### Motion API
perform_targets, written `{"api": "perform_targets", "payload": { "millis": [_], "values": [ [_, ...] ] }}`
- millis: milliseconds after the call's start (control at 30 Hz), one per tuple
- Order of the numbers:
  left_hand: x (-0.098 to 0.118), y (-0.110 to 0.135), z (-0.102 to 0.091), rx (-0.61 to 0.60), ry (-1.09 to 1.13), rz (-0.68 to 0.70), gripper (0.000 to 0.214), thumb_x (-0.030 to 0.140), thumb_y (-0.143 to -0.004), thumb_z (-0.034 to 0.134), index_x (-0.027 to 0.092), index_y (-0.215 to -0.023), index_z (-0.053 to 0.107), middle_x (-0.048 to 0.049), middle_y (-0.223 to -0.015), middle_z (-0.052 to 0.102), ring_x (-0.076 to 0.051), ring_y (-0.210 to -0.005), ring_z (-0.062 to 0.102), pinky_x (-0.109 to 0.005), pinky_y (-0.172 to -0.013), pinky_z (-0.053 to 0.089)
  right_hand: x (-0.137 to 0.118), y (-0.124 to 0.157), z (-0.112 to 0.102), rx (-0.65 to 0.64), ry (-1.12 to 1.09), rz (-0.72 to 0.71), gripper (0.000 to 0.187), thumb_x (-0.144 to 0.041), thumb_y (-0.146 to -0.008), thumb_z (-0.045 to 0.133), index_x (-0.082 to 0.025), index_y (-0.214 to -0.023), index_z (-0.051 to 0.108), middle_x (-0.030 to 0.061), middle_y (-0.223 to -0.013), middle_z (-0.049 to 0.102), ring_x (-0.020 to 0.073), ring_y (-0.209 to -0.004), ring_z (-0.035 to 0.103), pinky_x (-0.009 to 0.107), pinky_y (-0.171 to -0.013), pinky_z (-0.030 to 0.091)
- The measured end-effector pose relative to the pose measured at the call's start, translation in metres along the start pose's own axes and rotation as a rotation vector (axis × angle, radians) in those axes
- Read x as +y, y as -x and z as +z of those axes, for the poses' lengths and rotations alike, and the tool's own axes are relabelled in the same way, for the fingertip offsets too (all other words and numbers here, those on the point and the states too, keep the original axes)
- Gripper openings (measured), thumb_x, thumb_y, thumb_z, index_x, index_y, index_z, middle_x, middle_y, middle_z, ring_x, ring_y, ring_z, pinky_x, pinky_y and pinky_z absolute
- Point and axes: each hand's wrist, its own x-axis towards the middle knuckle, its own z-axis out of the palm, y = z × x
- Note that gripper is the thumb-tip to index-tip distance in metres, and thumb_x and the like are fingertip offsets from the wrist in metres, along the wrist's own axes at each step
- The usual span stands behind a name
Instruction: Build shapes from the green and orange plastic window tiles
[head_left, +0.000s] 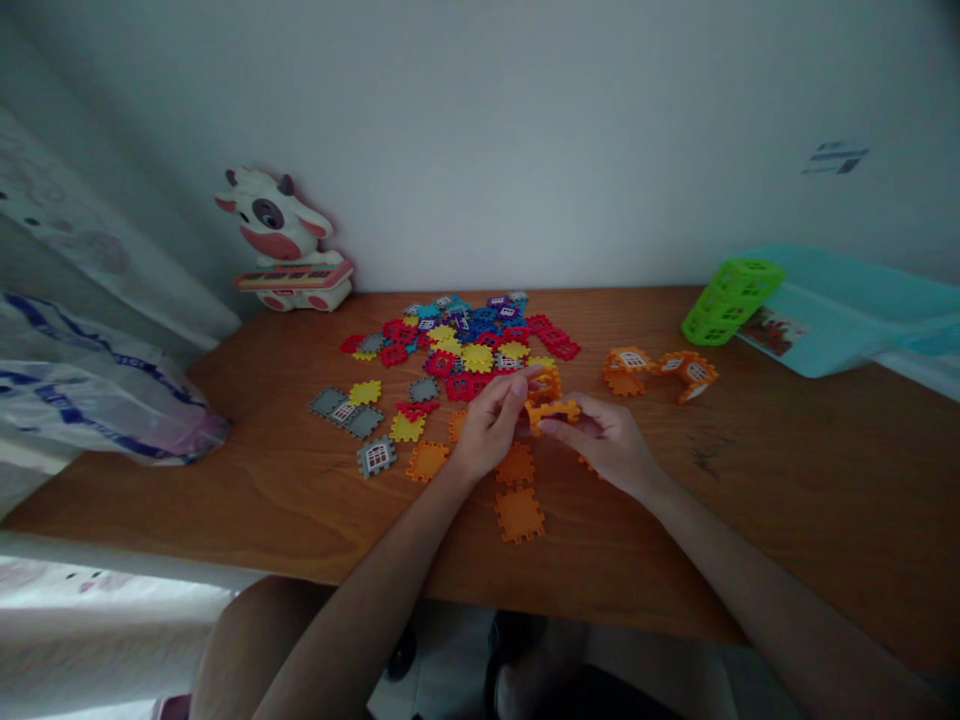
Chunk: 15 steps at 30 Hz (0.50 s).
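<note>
Between my two hands, raised over the table, are orange interlocking building tiles point(553, 410); one stands upright behind another seen edge-on. My left hand point(491, 420) pinches them from the left side. From the right, my right hand point(600, 435) grips the edge-on tile between thumb and fingers. Whether the two tiles are joined I cannot tell. Below my hands lie flat orange tiles, one of them nearest the front point(519, 515). Another orange tile point(428, 461) rests left of my left wrist. To the right sit folded orange tile pieces with white windows point(686, 372).
A pile of red, yellow, blue and grey tiles point(477, 358) spreads behind my hands. Grey tiles point(364, 421) lie left. A green tile tower point(727, 302) leans by a turquoise bin point(847, 320). A cow toy keyboard point(292, 270) and a plastic bag point(112, 390) are at left.
</note>
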Motion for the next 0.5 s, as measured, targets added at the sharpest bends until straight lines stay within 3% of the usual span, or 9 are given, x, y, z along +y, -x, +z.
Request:
{"api": "perform_targets", "payload": {
  "millis": [200, 400, 500],
  "values": [
    [0.0026, 0.0027, -0.007, -0.152, 0.013, -0.008, 0.047, 0.055, -0.098, 0.058, 0.027, -0.134, 0.069, -0.0111, -0.142, 0.064, -0.031, -0.12, 0.067, -0.032, -0.074, 0.063, 0.0012, -0.0023, -0.0026, 0.02, -0.095, 0.061, 0.025, -0.046, -0.078, 0.084, -0.026, -0.092, 0.079, 0.0026, -0.09, 0.079, 0.0184, -0.079, 0.073, 0.033, -0.073, 0.062],
    [-0.0006, 0.004, -0.0072, -0.256, 0.02, 0.076, 0.059, 0.038, -0.086, 0.079, 0.03, -0.143, 0.062, -0.0119, -0.149, 0.059, -0.027, -0.118, 0.069, -0.034, -0.089, 0.061, -0.0004, -0.0035, -0.0053, -0.005, -0.13, 0.074, 0.031, -0.053, -0.077, 0.084, -0.026, -0.092, 0.078, 0.0028, -0.089, 0.078, 0.0182, -0.08, 0.072, 0.033, -0.074, 0.06],
    [-0.0043, 0.0044, -0.0056, -0.267, 0.017, 0.062, 0.064, 0.034, -0.081, 0.084, 0.032, -0.142, 0.062, -0.0106, -0.15, 0.059, -0.022, -0.106, 0.073, -0.032, -0.087, 0.061, -0.0019, -0.0044, -0.0061, -0.021, -0.108, 0.042, 0.029, -0.052, -0.077, 0.085, -0.027, -0.089, 0.078, 0.0024, -0.088, 0.078, 0.019, -0.082, 0.072, 0.035, -0.078, 0.06]
  ]
}}
